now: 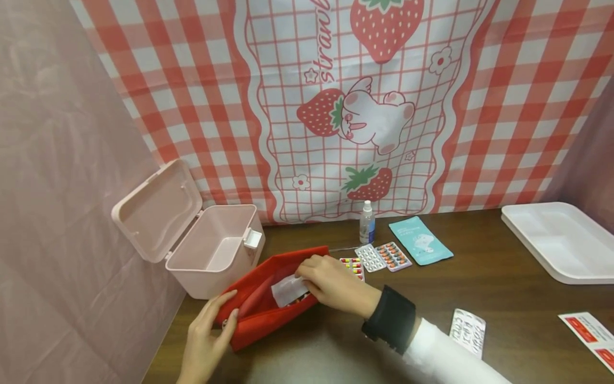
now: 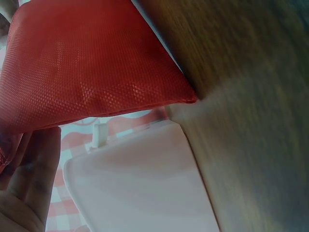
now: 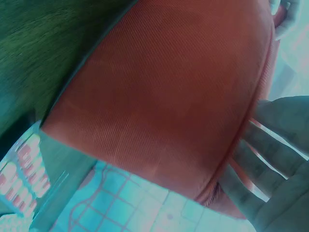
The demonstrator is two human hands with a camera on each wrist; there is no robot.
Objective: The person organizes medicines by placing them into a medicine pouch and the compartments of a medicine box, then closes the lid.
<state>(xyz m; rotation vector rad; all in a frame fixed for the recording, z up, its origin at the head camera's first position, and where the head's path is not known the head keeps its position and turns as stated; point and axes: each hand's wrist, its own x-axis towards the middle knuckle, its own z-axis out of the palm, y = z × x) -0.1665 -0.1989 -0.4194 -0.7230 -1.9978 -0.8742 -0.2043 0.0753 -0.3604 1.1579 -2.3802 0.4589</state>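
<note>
Red pouch (image 1: 266, 324), mouth open, sits low at the worktop (image 1: 345, 346) before the pink box (image 1: 211, 281), left hand (image 1: 205, 333) grasping its left end, right hand (image 1: 331, 285) in the mouth at a white packet (image 1: 287, 292), pinch unclear; pouch likely light, soft, floppy, best held by rim.
</note>
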